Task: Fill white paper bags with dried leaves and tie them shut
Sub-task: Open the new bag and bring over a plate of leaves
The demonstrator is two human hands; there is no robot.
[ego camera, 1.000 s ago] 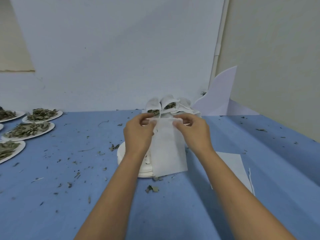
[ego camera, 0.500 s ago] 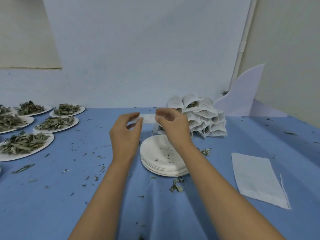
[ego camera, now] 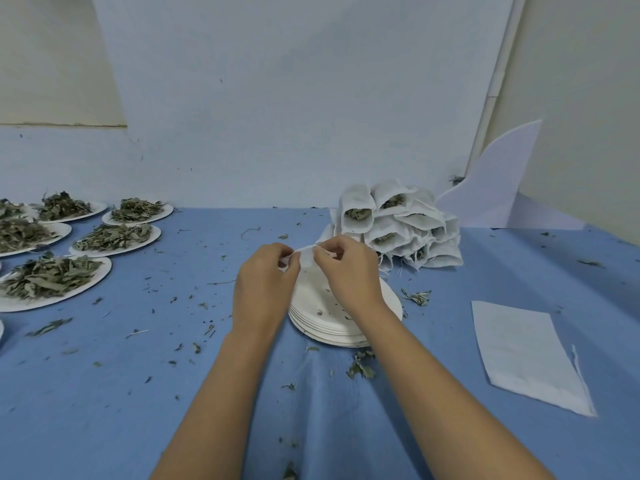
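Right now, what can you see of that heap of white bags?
The heap of bags is a stack of white pouches, thin and papery, lying on their sides in tiers. Several open mouths face the camera and show dried green leaves inside. Thin white strings dangle near its base. It sits on the blue tablecloth by the back wall, behind the stack of paper plates.

Both forearms reach forward, bare; left hand [ego camera: 265, 285] and right hand [ego camera: 348, 271] close together, fingertips pinching paper bag [ego camera: 305, 253].

One white paper bag [ego camera: 305, 253] held aloft, filled bags [ego camera: 398, 230] piled behind, dried leaves [ego camera: 48, 277] left.
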